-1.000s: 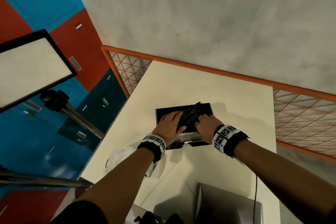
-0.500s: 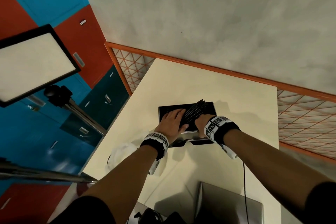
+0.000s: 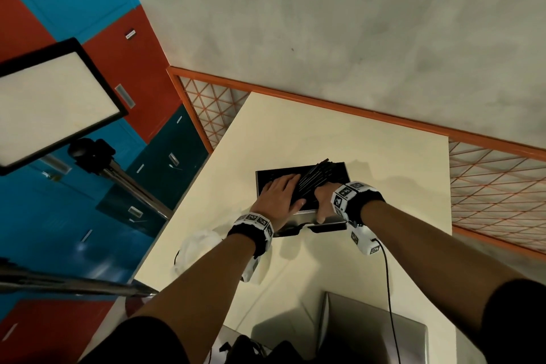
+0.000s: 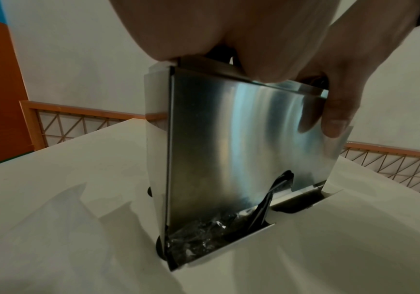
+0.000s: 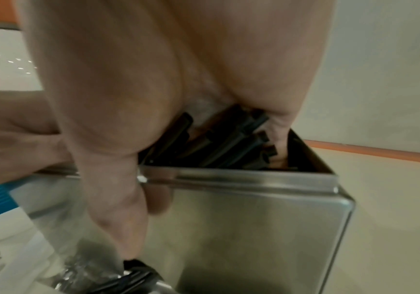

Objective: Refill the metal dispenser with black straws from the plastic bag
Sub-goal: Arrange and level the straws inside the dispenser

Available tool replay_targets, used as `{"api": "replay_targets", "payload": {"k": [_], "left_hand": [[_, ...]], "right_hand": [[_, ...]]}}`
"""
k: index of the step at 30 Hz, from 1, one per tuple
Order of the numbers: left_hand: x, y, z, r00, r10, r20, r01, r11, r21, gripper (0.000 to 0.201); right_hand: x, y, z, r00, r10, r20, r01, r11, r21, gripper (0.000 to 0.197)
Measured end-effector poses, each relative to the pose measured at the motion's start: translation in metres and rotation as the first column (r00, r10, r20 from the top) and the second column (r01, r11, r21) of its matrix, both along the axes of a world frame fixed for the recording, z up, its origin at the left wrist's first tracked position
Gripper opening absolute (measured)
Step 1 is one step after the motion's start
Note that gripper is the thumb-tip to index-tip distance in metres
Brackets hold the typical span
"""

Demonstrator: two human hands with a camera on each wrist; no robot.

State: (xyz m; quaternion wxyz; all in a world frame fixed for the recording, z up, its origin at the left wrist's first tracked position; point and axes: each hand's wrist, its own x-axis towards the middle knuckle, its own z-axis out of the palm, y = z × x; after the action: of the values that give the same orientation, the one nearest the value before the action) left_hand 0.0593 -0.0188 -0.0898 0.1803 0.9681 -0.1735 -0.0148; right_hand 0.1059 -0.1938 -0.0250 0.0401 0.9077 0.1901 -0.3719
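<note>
The metal dispenser stands on the cream table with its top open. Black straws lie slanted in the opening, their far ends poking over the back right corner. My left hand rests flat on the left part of the opening, fingers straight. My right hand curls over the near ends of the straws, with its thumb down the outside of the front wall. Crinkled clear plastic and a few straws sit in the bottom tray.
A crumpled white bag lies at the table's left edge by my left forearm. A grey metal slab lies at the near edge. An orange lattice rail borders the table. A light panel on a stand is at the left.
My right wrist has rolled over the straws and its thumb has come down onto the dispenser's front wall. The left hand has stayed flat on top.
</note>
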Motion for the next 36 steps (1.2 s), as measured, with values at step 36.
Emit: {"api": "replay_targets", "payload": {"k": [36], "left_hand": [[-0.004,0.001,0.022,0.989,0.001,-0.147,-0.028,0.983,-0.184,0.089]], "right_hand": [[0.007,-0.019,0.031,0.964,0.252,0.083,-0.248,0.967,-0.057,0.037]]}}
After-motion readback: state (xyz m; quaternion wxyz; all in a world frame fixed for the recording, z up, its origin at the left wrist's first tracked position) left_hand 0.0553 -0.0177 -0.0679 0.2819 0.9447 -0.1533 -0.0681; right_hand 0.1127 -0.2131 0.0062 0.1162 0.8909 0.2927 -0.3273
